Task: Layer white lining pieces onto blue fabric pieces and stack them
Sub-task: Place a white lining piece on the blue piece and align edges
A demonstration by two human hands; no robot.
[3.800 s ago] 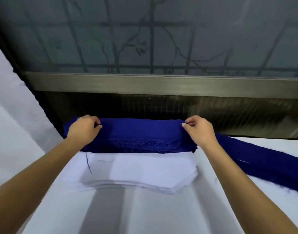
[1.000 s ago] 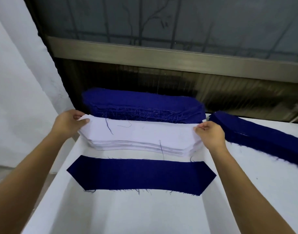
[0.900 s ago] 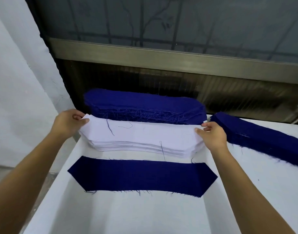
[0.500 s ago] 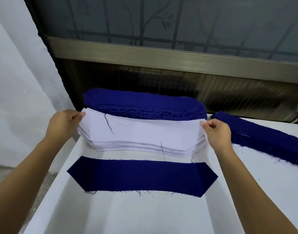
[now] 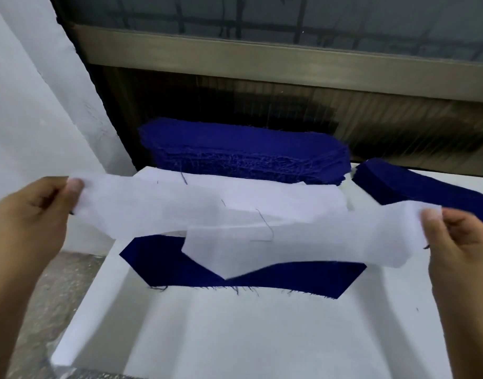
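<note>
My left hand (image 5: 29, 222) pinches the left end of a white lining piece (image 5: 152, 209) held in the air. A second white lining piece (image 5: 316, 247) hangs from my right hand (image 5: 464, 242), which pinches its right end; its pointed left end droops. The two overlap in the middle, above a single blue fabric piece (image 5: 316, 279) lying flat on the table. Behind them the white lining stack (image 5: 262, 188) is partly hidden. A thick blue fabric stack (image 5: 243, 154) sits at the table's far edge.
Another stack of long blue pieces (image 5: 426, 187) lies at the right rear. The white table (image 5: 234, 337) ends at its left edge over a grey floor (image 5: 43, 296). A white wall (image 5: 29, 105) stands left; a window frame (image 5: 262, 58) runs behind.
Both hands have lifted white lining off the stack and drawn it toward me and upward, over the flat blue piece. The camera has tilted down and closer.
</note>
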